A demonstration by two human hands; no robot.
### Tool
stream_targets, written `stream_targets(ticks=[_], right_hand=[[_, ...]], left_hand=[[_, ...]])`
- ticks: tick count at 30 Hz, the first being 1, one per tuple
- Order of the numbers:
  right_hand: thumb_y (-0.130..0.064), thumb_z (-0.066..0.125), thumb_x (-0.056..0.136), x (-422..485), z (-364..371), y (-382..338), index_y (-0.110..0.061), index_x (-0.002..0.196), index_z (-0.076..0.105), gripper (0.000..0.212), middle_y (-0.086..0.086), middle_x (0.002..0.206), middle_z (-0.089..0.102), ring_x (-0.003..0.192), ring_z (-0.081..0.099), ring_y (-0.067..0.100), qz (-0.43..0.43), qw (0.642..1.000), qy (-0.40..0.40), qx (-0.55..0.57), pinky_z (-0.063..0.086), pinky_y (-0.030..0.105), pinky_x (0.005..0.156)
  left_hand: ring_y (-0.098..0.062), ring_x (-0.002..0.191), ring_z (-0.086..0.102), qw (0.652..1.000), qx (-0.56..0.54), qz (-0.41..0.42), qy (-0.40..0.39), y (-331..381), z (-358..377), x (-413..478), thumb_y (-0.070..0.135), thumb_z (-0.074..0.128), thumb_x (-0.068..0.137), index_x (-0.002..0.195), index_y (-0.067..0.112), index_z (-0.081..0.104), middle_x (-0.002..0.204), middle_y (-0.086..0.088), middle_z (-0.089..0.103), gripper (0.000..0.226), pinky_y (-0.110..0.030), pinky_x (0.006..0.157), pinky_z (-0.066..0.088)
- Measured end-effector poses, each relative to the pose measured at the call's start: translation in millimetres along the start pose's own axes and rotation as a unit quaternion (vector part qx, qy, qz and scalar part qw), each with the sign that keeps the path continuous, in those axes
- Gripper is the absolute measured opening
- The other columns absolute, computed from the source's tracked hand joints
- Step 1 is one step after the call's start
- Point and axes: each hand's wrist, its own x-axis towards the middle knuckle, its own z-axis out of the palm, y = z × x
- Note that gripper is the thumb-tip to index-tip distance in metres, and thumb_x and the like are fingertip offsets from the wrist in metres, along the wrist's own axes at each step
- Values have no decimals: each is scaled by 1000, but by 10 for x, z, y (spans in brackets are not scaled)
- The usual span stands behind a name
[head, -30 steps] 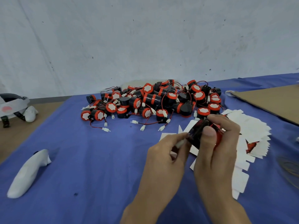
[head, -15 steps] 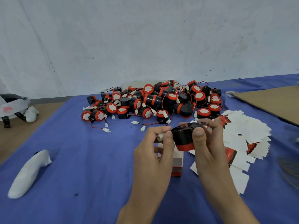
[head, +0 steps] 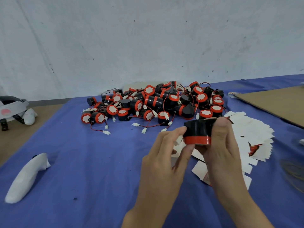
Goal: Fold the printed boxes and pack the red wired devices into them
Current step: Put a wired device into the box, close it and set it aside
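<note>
A black round device with a red band [head: 198, 133] is held above the blue table between both hands. My right hand [head: 221, 150] grips its right side with thumb and fingers. My left hand [head: 166, 155] pinches its left side, and a white connector [head: 178, 139] shows between those fingers. A heap of red and black wired devices [head: 158, 102] lies behind on the blue cloth. Flat white printed box blanks [head: 251, 134] are spread to the right, partly under my right hand. The small box seen earlier is hidden behind my hands.
A white wrapped controller [head: 27, 177] lies at the front left. A headset [head: 11, 109] sits on the brown surface far left. A brown cardboard sheet [head: 276, 102] covers the back right, with a tape roll [head: 232, 94] beside it. The blue cloth [head: 98, 162] covers the table.
The device turned in my hands from tilted to level, red band downward, and rose slightly. My hands shifted right and closer together, covering the small upright box that showed half a second ago.
</note>
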Motion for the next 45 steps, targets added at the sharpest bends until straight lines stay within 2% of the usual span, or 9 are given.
stream_targets(ticks=[7, 12, 16, 21, 27, 31, 35, 40, 45], right_hand=[[-71, 49, 89, 89, -124, -22, -12, 103, 65, 63, 18, 101, 65, 94, 65, 31, 9, 997, -65, -36, 57, 30, 81], [-45, 50, 98, 66, -101, -10, -35, 109, 66, 22, -6, 96, 72, 86, 68, 9, -46, 992, -99, -68, 52, 15, 71], [-40, 48, 99, 61, -93, -19, -42, 106, 65, 19, -14, 94, 72, 85, 67, 3, -84, 988, -94, -84, 50, 10, 69], [-40, 49, 99, 70, -122, -30, -51, 93, 63, 19, -14, 76, 65, 66, 58, 1, -104, 982, -101, -123, 44, 6, 62], [-56, 38, 102, 51, -127, -26, -65, 109, 58, 23, -36, 101, 64, 93, 59, -14, -88, 977, -119, -155, 39, -2, 78], [-78, 31, 87, 136, -224, 102, -58, 137, 45, 56, -35, 135, 51, 125, 48, -12, -16, 983, -104, -152, 44, 13, 98], [-78, 43, 86, 236, -293, 220, -57, 144, 36, 62, -36, 135, 51, 121, 44, -22, 34, 976, -127, -172, 43, 4, 87], [-69, 61, 67, 293, -282, 391, -46, 155, 8, 105, -30, 148, 32, 136, 32, -7, 129, 939, -254, -191, 39, 4, 91], [-69, 72, 56, 253, -303, 465, -47, 153, 11, 116, -40, 134, 37, 134, 38, -4, 119, 916, -290, -250, 36, 23, 110]], left_hand=[[3, 92, 66, 987, -119, -109, 20, -52, -78, 55, 59, 55, 90, 108, 55, 60, 108, 32, 64, 19, -4, 68, 46], [-12, 92, 70, 973, -177, -147, 25, -87, -94, 78, 54, 57, 92, 109, 43, 64, 105, 14, 71, 22, -18, 70, 55], [-13, 99, 71, 965, -207, -163, 4, -98, -84, 66, 50, 61, 92, 109, 43, 63, 107, 13, 72, 18, -25, 79, 58], [-7, 97, 71, 955, -238, -175, -3, -100, -113, 78, 49, 64, 89, 106, 41, 66, 103, 15, 73, 18, -17, 76, 56], [-16, 87, 75, 940, -272, -207, 5, -144, -130, 113, 40, 60, 93, 105, 29, 69, 101, 8, 75, 19, -25, 78, 60], [-21, 83, 76, 920, -310, -239, 18, -170, -170, 134, 41, 59, 90, 107, 23, 68, 102, 5, 76, 26, -18, 70, 57], [-19, 85, 76, 913, -315, -256, 48, -252, -263, 189, 35, 57, 95, 110, 14, 68, 104, -1, 75, 29, -30, 76, 61], [-16, 77, 72, 875, -340, -332, 92, -397, -415, 244, 26, 56, 98, 108, 10, 68, 91, -7, 75, 22, -24, 62, 58], [-9, 67, 67, 870, -319, -367, 78, -488, -515, 253, 31, 58, 97, 106, 14, 69, 75, 4, 71, 22, -23, 54, 55]])
